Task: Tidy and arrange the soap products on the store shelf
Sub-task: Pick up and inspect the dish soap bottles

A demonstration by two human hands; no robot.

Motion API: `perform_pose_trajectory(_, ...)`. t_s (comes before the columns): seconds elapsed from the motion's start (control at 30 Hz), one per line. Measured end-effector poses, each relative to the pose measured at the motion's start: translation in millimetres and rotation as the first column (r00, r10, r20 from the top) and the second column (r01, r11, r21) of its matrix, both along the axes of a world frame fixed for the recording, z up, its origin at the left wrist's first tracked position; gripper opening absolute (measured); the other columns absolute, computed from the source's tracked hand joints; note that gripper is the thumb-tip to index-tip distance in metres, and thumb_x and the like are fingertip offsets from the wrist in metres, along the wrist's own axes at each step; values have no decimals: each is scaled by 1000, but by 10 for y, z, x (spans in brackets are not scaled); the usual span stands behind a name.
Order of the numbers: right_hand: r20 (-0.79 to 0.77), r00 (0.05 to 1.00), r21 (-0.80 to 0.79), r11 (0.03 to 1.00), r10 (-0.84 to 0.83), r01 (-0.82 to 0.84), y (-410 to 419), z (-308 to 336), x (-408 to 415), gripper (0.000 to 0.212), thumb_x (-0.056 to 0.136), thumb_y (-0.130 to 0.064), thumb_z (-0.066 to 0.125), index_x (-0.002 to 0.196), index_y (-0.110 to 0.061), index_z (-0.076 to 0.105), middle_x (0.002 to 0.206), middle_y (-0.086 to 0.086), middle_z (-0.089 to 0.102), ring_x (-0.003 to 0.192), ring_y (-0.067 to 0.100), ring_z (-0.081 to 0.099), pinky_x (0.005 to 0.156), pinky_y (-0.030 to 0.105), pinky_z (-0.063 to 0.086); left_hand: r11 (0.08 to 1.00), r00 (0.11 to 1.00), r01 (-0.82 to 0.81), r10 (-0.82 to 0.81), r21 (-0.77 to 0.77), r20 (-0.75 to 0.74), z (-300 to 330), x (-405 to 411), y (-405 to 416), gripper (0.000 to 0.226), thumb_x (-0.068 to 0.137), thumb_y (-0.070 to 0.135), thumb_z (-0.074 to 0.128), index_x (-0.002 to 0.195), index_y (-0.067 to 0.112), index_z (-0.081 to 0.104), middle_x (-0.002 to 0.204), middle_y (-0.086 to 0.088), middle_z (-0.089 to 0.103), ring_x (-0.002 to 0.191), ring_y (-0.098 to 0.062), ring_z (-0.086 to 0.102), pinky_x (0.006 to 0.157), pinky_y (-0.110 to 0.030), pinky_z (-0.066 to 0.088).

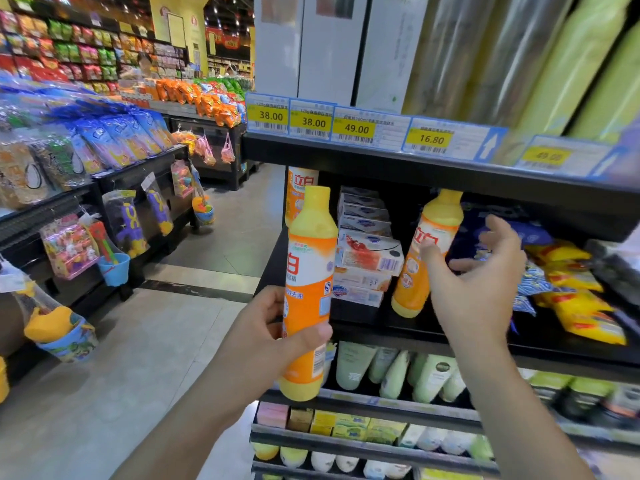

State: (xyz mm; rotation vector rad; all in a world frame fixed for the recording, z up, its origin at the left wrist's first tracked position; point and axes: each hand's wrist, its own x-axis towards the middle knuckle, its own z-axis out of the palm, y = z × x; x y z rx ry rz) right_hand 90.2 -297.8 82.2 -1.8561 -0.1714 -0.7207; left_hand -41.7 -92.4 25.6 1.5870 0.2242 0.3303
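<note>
At shelf: three orange bottles [309, 292], one within left fingers [313, 336]; right fingers [498, 233] spread.

Left hand [277, 327] covers lower label of held orange bottle [309, 289]. Third bottle [299, 192] behind it mostly hidden. Right hand [481, 282] hides right flank of tilted bottle [424, 258]; contact unclear. Blue packets [526, 233] blurred. Rightmost price tag [547, 155] unreadable. Soap box stack [367, 244] print too small.

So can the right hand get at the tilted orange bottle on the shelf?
Probably yes: the right hand is open beside the tilted orange bottle, thumb at its label, nothing between them. The left hand holds another bottle.
</note>
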Motion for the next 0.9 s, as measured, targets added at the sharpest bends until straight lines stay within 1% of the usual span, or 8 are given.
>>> perform_pose_trajectory(0.07,-68,997,-101,994,-37,30,-20,74,141,88,84,-48,80,154,-22,35,144,3,43,95,0,62,85,31,45,1000,1000,17,-17,7,-7,7,29,-22,60,56,56,86,108,47,59,98,39,70,90,17,67,56,-3,49)
perform_pose_trajectory(0.13,-123,991,-165,986,-54,34,-11,108,249,91,83,-50,79,155,-18,34,148,7,45,129,16,52,96,37,42,999,999,38,-38,16,-18,2,63,-37,59,57,55,87,109,47,59,100,39,70,91,16,68,56,-4,50)
perform_pose_trajectory(0.17,-149,987,-186,982,-58,30,2,114,285,91,83,-50,79,155,-17,34,148,8,47,135,23,48,98,39,42,999,999,49,-49,18,-23,-2,78,-42,59,58,55,87,110,47,59,101,38,70,92,15,68,56,-4,51)
perform_pose_trajectory(0.3,-217,974,-211,977,-60,13,59,123,368,85,82,-51,80,148,-17,40,130,5,60,120,27,58,86,38,46,996,995,91,-90,27,-36,-6,130,-58,61,59,56,86,113,46,59,104,37,71,96,14,68,58,-8,53)
perform_pose_trajectory(0.47,-301,949,-233,972,-89,17,140,63,436,57,83,-45,79,124,-20,47,109,5,68,102,31,67,83,46,55,991,990,130,-128,31,-53,-19,212,-56,68,55,60,86,116,46,60,109,33,71,101,9,69,76,-21,54)
perform_pose_trajectory(0.6,-304,943,-292,955,-135,42,184,10,421,50,87,-46,77,120,-23,48,110,3,69,101,31,67,79,44,55,990,989,140,-138,35,-53,-30,277,-57,68,54,60,85,116,46,60,107,34,71,98,12,69,73,-19,53)
perform_pose_trajectory(0.77,-271,954,-219,974,-126,66,92,-27,281,38,81,-54,77,105,-33,55,92,-12,67,88,16,67,78,45,59,986,985,164,-162,40,-52,-89,309,-21,67,54,61,84,115,46,60,107,34,71,98,11,69,73,-20,54)
perform_pose_trajectory(0.9,-326,945,-97,995,-12,-21,-26,-30,60,32,81,-55,77,99,-36,58,91,-13,68,84,10,69,77,42,60,980,980,194,-193,40,-40,-109,322,-68,60,60,53,85,115,44,61,106,31,73,96,9,71,67,-16,55)
